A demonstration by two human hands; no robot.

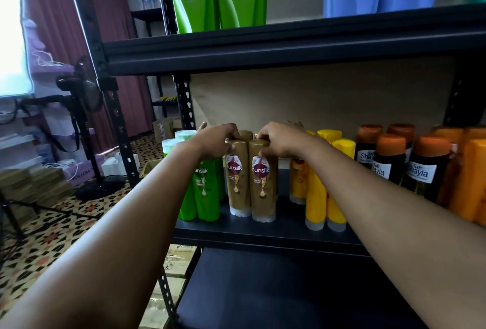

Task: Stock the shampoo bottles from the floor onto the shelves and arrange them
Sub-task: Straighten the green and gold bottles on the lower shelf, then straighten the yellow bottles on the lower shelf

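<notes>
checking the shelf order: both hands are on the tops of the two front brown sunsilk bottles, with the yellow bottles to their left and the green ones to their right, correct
Not quite: the sides are swapped. In the head view the left hand and right hand do grip the tops of the brown Sunsilk bottles, but the green bottles stand to their left and the yellow bottles to their right.

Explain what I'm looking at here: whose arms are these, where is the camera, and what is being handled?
No machine here: a person wears one camera on the head, looking forward and down, so both arms reach in from below. The left hand grips the top of one brown Sunsilk bottle; the right hand grips the brown bottle beside it. Both stand upright on the middle shelf. Green bottles stand to their left, yellow bottles to their right, then dark orange-capped bottles. More green and blue bottles stand on the shelf above.
</notes>
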